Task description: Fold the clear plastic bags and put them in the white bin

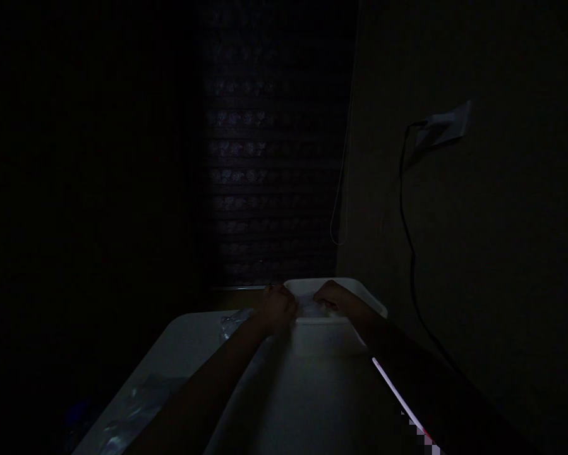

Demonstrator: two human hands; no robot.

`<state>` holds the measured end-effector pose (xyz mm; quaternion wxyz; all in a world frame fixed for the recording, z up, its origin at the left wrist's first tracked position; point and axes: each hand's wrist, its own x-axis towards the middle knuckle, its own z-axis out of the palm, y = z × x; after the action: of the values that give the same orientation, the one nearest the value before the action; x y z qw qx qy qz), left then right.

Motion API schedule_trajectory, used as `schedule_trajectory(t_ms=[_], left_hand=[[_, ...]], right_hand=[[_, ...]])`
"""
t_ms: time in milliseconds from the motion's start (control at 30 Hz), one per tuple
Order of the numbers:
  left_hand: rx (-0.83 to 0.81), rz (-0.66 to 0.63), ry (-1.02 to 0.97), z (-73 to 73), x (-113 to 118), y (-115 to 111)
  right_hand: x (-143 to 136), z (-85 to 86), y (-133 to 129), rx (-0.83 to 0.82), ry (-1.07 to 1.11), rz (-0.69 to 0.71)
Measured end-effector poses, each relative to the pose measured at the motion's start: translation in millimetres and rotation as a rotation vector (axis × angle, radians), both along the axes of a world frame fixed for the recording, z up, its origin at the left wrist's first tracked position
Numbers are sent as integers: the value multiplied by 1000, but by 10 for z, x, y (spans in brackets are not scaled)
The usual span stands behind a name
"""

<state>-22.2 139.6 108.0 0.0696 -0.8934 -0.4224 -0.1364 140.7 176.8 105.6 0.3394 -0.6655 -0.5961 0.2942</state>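
In the dim light a white plastic bin (pixel 340 335) stands at the far end of a white table (pixel 189 328). My left hand (pixel 278 306) is at the bin's left rim with its fingers curled; what they hold is too dark to make out. Over the bin's inside, my right hand (pixel 333 296) is closed, fingertips bent inward and hard to see. Pale, see-through material (pixel 307 305), perhaps plastic film, lies between the two hands. Just left of my left wrist is a crumpled clear plastic bag (pixel 234 322).
More shiny clear plastic (pixel 136 404) lies along the table's left side. A thin lit screen edge (pixel 397 392) glows beside my right forearm. A black cable (pixel 412 265) hangs from a wall socket (pixel 447 123). Behind the table is a dark window blind (pixel 265 177) with a cord loop (pixel 339 240).
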Motion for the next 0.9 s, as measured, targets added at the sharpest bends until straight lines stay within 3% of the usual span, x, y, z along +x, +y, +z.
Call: schedule_trajectory(t_ms=[100,233,333,567,667,733,800,900], left_hand=[[36,3,-122,-2,53,29],[-95,-48,65,-83,147,1],[-100,-63,128,-144,167,-42],[-16,-105,134,-170,127,-184],[50,-100,165,-256,123,-286],[95,-98,166,-345,116,-361],[125,-87,167,-436,105,-429],[140,-62,189,-537,84,-501]], right_hand=[[-21,5,-3,-140,-85,-30],[-53,-3,-7,-233,-185,-51],[-27,-4,-30,-258,-244,21],[351,41,-150,-14,-456,107],[583,29,-229,337,-557,-175],[737,1,-274,288,-418,-346],[873,-35,-315,123,-240,-341],[1000,-73,-378,67,-48,-290]])
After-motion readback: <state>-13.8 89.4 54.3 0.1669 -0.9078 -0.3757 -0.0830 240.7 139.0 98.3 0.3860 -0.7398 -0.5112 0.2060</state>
